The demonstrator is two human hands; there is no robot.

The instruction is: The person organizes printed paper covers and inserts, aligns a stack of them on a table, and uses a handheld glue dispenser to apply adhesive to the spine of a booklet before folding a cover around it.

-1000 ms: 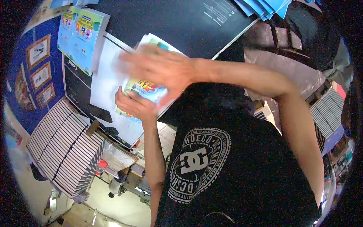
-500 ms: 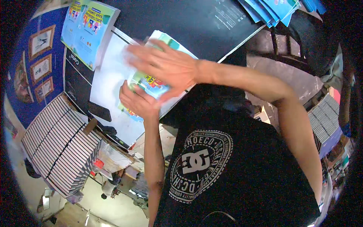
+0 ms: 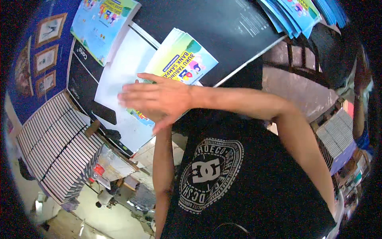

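A small stack of colourful printed booklets (image 3: pixel 175 47), yellow, green and blue with cartoon figures, lies on a white sheet (image 3: pixel 119 67) in front of me. Across the near part of the stack my right hand (image 3: pixel 159 97) is laid flat, its fingers stretched to the left and a little smeared by motion. Under it, my left forearm (image 3: pixel 163 147) comes up from below. My left hand is almost wholly covered by the right, so its fingers cannot be made out. More of the print shows below the right hand, next to the left wrist.
A thick pile of similar booklets (image 3: pixel 103 28) stands at the far left. Blue booklets (image 3: pixel 294 16) lie fanned out at the far right of the black tabletop (image 3: pixel 223 24). Near the left edge are a dark flat block (image 3: pixel 104 112) and a tall strapped stack of bound blocks (image 3: pixel 55 147).
My right hand has slid left and nearer, now covering my left hand. The far part of the booklet stack has come into sight. The whole view has shifted slightly.
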